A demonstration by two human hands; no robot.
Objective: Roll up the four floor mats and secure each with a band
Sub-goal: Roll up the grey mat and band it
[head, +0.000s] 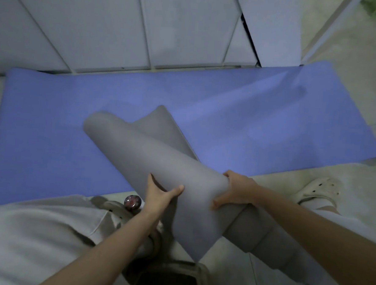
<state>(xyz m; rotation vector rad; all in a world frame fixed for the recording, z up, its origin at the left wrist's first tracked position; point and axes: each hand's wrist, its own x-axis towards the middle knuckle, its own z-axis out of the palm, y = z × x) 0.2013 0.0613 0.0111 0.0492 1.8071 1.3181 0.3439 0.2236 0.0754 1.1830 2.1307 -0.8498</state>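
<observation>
Rolling is in hand: the left grip [160, 194] pinches the loose flap of the grey mat [138, 152], and the right grip [234, 192] clasps its roll, over the flat blue mat [250, 115]. The next move likely calls for tightening the roll, then banding it.

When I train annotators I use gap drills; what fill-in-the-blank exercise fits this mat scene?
The rolled mat is ____ in colour.
The flat mat on the floor is ____.
The number of hands gripping the rolled mat is ____: the left hand and the right hand.
Missing words: grey; blue; two.
</observation>
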